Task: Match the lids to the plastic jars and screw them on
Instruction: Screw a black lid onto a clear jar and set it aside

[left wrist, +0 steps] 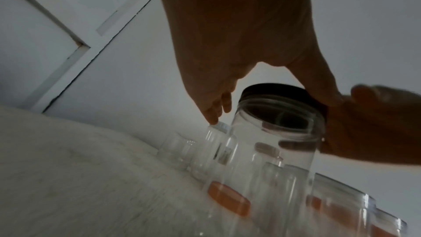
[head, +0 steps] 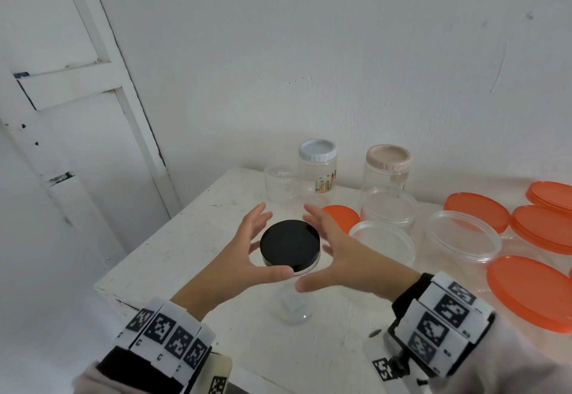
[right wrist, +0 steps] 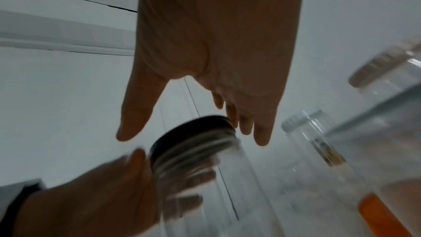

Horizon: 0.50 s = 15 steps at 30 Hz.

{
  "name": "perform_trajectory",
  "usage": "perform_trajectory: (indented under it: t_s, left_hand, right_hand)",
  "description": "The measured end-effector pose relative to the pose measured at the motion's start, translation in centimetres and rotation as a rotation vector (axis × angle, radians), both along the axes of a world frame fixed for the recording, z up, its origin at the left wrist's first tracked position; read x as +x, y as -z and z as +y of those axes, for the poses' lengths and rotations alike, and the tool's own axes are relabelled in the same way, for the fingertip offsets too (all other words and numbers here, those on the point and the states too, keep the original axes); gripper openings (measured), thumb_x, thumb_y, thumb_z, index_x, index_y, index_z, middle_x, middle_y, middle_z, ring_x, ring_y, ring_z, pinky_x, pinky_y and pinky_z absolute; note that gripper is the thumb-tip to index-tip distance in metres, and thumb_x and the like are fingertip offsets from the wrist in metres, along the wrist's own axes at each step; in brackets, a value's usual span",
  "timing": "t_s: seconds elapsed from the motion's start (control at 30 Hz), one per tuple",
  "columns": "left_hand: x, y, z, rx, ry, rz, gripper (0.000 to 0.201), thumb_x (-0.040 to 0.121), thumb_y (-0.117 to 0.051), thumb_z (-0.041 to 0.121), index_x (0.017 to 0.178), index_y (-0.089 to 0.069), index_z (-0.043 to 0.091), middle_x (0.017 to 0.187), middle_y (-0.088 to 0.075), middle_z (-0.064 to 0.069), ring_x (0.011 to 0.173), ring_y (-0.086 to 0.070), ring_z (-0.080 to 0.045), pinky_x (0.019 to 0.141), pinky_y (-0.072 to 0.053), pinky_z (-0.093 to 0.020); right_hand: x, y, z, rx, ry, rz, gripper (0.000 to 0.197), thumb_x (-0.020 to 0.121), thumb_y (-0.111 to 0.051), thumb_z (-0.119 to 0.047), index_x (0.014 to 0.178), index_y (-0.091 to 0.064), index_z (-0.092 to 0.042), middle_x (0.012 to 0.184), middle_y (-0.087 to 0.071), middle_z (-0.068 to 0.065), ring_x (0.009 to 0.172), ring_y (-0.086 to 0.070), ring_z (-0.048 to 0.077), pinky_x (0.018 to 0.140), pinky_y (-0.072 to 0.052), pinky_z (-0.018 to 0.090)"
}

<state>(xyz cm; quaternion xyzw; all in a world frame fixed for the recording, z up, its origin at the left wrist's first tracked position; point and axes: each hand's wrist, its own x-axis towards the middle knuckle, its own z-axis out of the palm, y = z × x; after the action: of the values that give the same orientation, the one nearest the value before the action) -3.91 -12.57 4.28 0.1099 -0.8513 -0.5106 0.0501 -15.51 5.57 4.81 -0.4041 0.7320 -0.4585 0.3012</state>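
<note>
A clear plastic jar (head: 291, 307) stands upright near the table's front edge with a black lid (head: 290, 245) sitting on its mouth. My left hand (head: 276, 240) flanks the lid on the left, fingers straight and spread, its thumb touching the lid's front rim. My right hand (head: 302, 246) flanks it on the right with straight fingers and its thumb just below the rim. The left wrist view shows the black lid (left wrist: 273, 89) over the jar's threaded neck. In the right wrist view my right hand (right wrist: 192, 139) hovers open above the black lid (right wrist: 187, 132).
At the back stand a jar with a white lid (head: 317, 149), one with a beige lid (head: 387, 157) and an open clear jar (head: 280, 183). Wide open containers (head: 464, 236) and several orange lids (head: 529, 291) fill the right. The white table (head: 185, 239) ends at left, near a door.
</note>
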Motion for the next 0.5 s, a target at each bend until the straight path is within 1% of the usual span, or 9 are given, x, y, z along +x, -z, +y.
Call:
perform_trajectory:
  t_s: [0.07,0.13,0.17,0.2,0.27,0.33,0.37,0.43,0.5]
  left_hand:
    - [0.1,0.9,-0.3,0.056,0.022,-0.042,0.115,0.059,-0.086,0.05,0.141,-0.006,0.054,0.144,-0.028,0.031,0.13,-0.032,-0.001,0.105,-0.029,-0.023]
    - [0.1,1.8,-0.1,0.103,0.042,-0.063,0.116,0.061,-0.089,0.041,0.144,-0.008,0.051,0.135,-0.036,0.035,0.128,-0.038,-0.002,0.104,-0.032,-0.024]
    - [0.1,2.2,0.1,0.123,0.05,-0.057,0.113,0.062,-0.089,0.036,0.144,-0.011,0.049,0.133,-0.039,0.034,0.127,-0.041,0.0,0.104,-0.035,-0.023]
    - [0.0,2.6,0.3,0.132,0.057,-0.041,0.107,0.064,-0.089,0.032,0.142,-0.017,0.048,0.133,-0.043,0.033,0.125,-0.044,0.002,0.103,-0.038,-0.021]
    - [-0.3,3.2,0.7,0.129,0.054,-0.009,0.093,0.065,-0.088,0.028,0.133,-0.028,0.051,0.132,-0.048,0.029,0.121,-0.047,0.007,0.098,-0.042,-0.017]
    - [-0.7,3.6,1.0,0.145,0.031,0.011,0.088,0.065,-0.088,0.027,0.127,-0.033,0.054,0.131,-0.051,0.027,0.119,-0.048,0.008,0.091,-0.043,-0.013]
    - [-0.9,3.7,1.0,0.154,0.019,0.02,0.087,0.065,-0.089,0.026,0.127,-0.035,0.053,0.131,-0.052,0.026,0.12,-0.049,0.007,0.09,-0.043,-0.013]
    - [-1.3,3.9,1.1,0.176,0.01,0.031,0.088,0.064,-0.089,0.024,0.13,-0.036,0.049,0.132,-0.052,0.023,0.123,-0.048,0.003,0.096,-0.043,-0.019]
    - [-1.6,3.8,1.1,0.189,0.028,0.036,0.092,0.065,-0.089,0.025,0.135,-0.034,0.045,0.134,-0.051,0.023,0.125,-0.047,0.002,0.102,-0.041,-0.024]
  right_hand:
    - [-0.1,-1.9,-0.3,0.025,-0.03,0.09,0.116,0.065,-0.088,-0.032,0.15,-0.009,-0.04,0.151,-0.019,-0.02,0.137,-0.02,-0.002,0.105,-0.023,0.019]
    - [0.0,-3.5,-1.0,0.11,-0.089,0.227,0.105,0.069,-0.084,-0.038,0.148,-0.015,-0.04,0.15,-0.022,-0.019,0.133,-0.025,0.0,0.099,-0.027,0.016]
    - [0.1,-4.2,-1.5,0.167,-0.125,0.307,0.101,0.071,-0.082,-0.04,0.148,-0.018,-0.038,0.149,-0.025,-0.018,0.13,-0.029,0.001,0.096,-0.029,0.015]
    - [0.1,-4.8,-2.0,0.227,-0.159,0.382,0.097,0.072,-0.08,-0.042,0.148,-0.02,-0.036,0.147,-0.028,-0.016,0.127,-0.033,0.003,0.095,-0.032,0.017]
    - [0.3,-5.7,-3.0,0.338,-0.212,0.509,0.09,0.075,-0.076,-0.045,0.148,-0.024,-0.032,0.142,-0.034,-0.011,0.126,-0.037,0.009,0.099,-0.038,0.025]
    - [0.3,-6.5,-3.8,0.438,-0.243,0.614,0.086,0.076,-0.073,-0.048,0.147,-0.027,-0.031,0.138,-0.037,-0.009,0.124,-0.038,0.013,0.102,-0.04,0.034]
    - [0.3,-6.8,-4.1,0.483,-0.253,0.659,0.086,0.076,-0.073,-0.049,0.147,-0.027,-0.032,0.136,-0.038,-0.009,0.123,-0.038,0.014,0.101,-0.041,0.036]
    - [0.2,-7.4,-4.5,0.564,-0.271,0.713,0.085,0.076,-0.072,-0.05,0.146,-0.029,-0.031,0.132,-0.038,-0.008,0.12,-0.041,0.016,0.098,-0.044,0.038]
    - [0.1,-7.7,-4.8,0.63,-0.287,0.749,0.084,0.076,-0.072,-0.05,0.146,-0.03,-0.031,0.129,-0.038,-0.007,0.117,-0.043,0.018,0.096,-0.046,0.039]
